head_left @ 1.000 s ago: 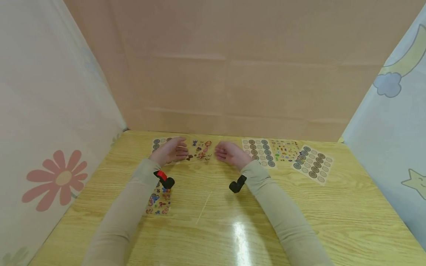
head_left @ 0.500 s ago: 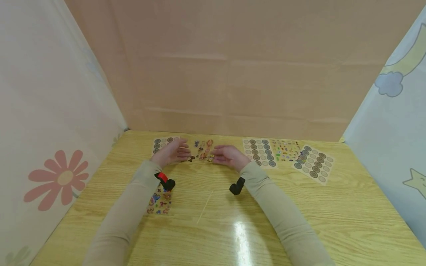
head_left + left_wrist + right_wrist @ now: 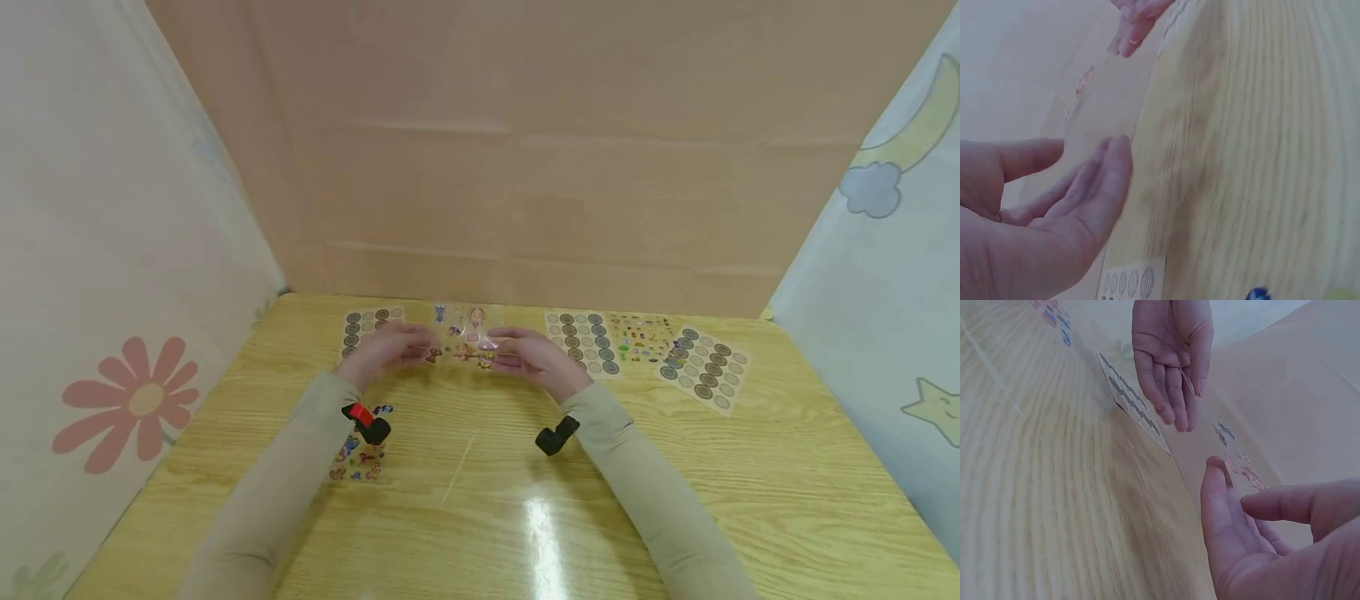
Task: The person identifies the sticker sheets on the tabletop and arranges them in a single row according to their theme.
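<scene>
A clear sticker sheet (image 3: 471, 333) with small coloured cartoon figures is raised between the two hands at the back of the table. My right hand (image 3: 543, 358) pinches its right edge between thumb and fingers, as the right wrist view shows. At the sheet's left edge is my left hand (image 3: 384, 354), its fingers loosely straight. In the left wrist view a gap shows between its thumb and fingers; whether they touch the sheet is hard to tell. Partly behind the left hand lies a sheet of round grey and pale circles (image 3: 360, 321).
Right of the hands lie another sheet of circles (image 3: 581, 342), a sheet of tiny coloured stickers (image 3: 641, 337) and a tilted circle sheet (image 3: 705, 371). A second cartoon sticker sheet (image 3: 360, 458) lies by the left forearm. A brown paper wall (image 3: 510, 208) rises behind the table.
My right hand has reached left to the sticker sheet and taken its right edge. The sheet has lifted and turned slightly. My left hand has shifted a little right towards it.
</scene>
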`<state>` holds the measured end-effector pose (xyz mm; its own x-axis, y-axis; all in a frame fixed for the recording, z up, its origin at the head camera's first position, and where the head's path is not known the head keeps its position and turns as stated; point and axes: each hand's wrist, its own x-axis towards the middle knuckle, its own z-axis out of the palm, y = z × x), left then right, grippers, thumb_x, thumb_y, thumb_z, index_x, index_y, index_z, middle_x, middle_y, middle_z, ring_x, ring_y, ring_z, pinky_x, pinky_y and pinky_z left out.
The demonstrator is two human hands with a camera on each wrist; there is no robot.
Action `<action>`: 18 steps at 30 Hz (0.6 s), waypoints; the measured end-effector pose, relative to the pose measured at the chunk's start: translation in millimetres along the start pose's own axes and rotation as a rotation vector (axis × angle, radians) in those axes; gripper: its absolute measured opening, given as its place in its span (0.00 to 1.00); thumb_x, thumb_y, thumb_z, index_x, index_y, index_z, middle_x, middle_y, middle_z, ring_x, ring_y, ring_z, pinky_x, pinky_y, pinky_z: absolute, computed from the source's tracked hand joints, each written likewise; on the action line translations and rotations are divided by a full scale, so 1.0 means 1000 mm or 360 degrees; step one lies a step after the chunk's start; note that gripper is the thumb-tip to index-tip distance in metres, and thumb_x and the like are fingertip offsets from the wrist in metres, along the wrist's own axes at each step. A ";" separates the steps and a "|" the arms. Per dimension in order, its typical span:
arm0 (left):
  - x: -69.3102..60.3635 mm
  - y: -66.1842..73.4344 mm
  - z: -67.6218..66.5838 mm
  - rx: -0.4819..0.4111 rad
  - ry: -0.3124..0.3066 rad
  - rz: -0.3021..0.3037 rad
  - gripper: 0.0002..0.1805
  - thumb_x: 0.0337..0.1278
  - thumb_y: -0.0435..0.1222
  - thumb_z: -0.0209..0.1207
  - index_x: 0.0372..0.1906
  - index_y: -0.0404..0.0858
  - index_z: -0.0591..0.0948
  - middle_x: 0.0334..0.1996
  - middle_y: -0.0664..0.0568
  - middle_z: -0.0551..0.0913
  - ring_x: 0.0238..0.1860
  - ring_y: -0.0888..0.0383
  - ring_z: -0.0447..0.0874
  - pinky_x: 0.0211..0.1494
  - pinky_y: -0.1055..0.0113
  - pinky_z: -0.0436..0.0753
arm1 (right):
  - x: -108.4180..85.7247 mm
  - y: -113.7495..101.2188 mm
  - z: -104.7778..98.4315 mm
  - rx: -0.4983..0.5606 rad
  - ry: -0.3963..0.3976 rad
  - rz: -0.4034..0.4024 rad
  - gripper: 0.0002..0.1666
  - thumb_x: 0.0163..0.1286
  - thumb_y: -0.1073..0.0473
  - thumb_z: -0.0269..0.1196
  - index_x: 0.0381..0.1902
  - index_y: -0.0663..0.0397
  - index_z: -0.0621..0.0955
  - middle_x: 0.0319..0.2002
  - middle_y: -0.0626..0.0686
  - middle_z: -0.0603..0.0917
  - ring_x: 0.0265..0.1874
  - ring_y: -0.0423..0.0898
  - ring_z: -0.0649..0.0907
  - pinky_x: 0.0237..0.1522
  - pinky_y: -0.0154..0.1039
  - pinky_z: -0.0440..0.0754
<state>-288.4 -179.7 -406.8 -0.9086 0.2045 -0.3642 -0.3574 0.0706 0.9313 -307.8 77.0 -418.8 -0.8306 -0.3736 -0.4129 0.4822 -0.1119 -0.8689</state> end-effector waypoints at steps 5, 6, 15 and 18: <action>-0.012 -0.006 0.004 -0.0027 -0.0030 0.0066 0.23 0.67 0.31 0.55 0.64 0.28 0.68 0.51 0.39 0.79 0.43 0.56 0.83 0.47 0.67 0.82 | -0.016 0.004 0.001 -0.0048 -0.0090 -0.0013 0.29 0.71 0.73 0.50 0.69 0.65 0.63 0.61 0.67 0.72 0.25 0.43 0.83 0.38 0.36 0.84; -0.016 -0.008 0.004 -0.0045 -0.0024 0.0072 0.23 0.67 0.30 0.55 0.64 0.28 0.68 0.51 0.39 0.80 0.43 0.56 0.83 0.47 0.67 0.82 | -0.020 0.005 0.002 -0.0056 -0.0100 -0.0016 0.28 0.71 0.73 0.50 0.69 0.65 0.63 0.60 0.66 0.73 0.25 0.43 0.83 0.38 0.36 0.84; -0.051 -0.031 0.002 -0.0038 -0.0008 0.0146 0.24 0.68 0.30 0.54 0.64 0.25 0.64 0.52 0.35 0.79 0.47 0.53 0.83 0.51 0.65 0.81 | -0.045 0.022 0.007 -0.0081 -0.0259 -0.0015 0.29 0.72 0.69 0.53 0.68 0.68 0.61 0.58 0.69 0.74 0.38 0.48 0.85 0.46 0.41 0.83; -0.063 -0.043 0.003 -0.0009 0.0032 0.0131 0.23 0.68 0.30 0.54 0.63 0.24 0.66 0.51 0.36 0.80 0.46 0.54 0.84 0.48 0.66 0.82 | -0.051 0.033 0.008 -0.0085 -0.0306 0.0023 0.30 0.71 0.68 0.53 0.68 0.69 0.60 0.57 0.68 0.75 0.43 0.49 0.84 0.49 0.44 0.82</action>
<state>-215.3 -192.8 -423.4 -0.9392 0.1895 -0.2865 -0.2824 0.0490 0.9581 -247.7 84.8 -424.1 -0.7530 -0.5441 -0.3702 0.4739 -0.0581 -0.8786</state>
